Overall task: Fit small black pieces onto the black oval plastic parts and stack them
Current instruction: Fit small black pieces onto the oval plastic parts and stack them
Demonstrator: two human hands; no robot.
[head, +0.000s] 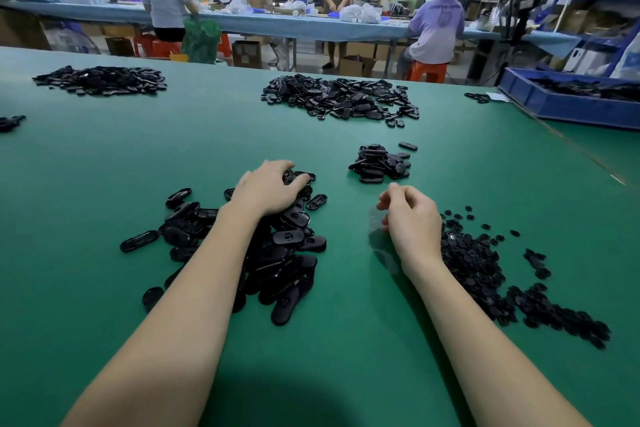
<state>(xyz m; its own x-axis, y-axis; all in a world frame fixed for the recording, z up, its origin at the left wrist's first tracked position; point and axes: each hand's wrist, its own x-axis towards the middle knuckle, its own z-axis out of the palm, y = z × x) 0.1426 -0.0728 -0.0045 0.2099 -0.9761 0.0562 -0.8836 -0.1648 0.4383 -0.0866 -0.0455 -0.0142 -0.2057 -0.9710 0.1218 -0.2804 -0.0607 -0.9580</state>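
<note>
A heap of black oval plastic parts [284,253] lies on the green table in front of me. My left hand [268,189] rests palm down on the far end of that heap, fingers spread over the ovals; I cannot tell whether it grips one. To the right spreads a pile of small black pieces [478,263]. My right hand [410,215] hovers at the left edge of that pile, fingers curled, and whether a piece sits between the fingertips is hidden. A small stack of fitted ovals [379,163] sits beyond my hands.
More heaps of black parts lie at the far middle [339,97] and far left [100,80] of the green table [346,340]. A blue bin [568,104] with parts stands at the far right. Several people work at a blue-covered bench behind.
</note>
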